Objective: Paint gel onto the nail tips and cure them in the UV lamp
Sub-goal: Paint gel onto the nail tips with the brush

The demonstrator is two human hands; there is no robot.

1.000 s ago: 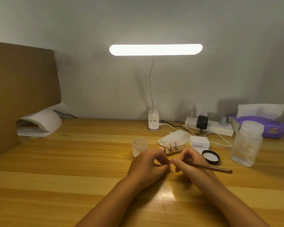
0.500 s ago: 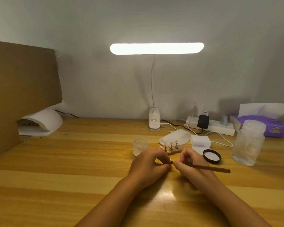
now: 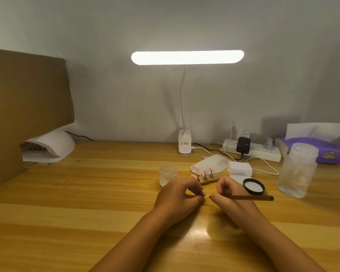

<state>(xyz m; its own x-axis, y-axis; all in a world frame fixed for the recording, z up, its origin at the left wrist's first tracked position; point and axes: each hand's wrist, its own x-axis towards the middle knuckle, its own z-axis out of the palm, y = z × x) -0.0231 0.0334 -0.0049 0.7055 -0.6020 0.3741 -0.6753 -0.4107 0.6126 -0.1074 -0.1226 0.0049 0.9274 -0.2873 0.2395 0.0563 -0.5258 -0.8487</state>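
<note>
Head view: pinching a pink nail tip (image 3: 203,192) between curled fingers of the left hand (image 3: 177,197), gripping a brown brush (image 3: 249,197) in the right hand (image 3: 227,190), bristle end just beside the tip, apart, over the tabletop (image 3: 86,193). Well apart at far left, white UV lamp (image 3: 51,146).

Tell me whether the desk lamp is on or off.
On: the desk lamp has its light bar glowing bright white, and its glare shines on the wooden table.
</note>
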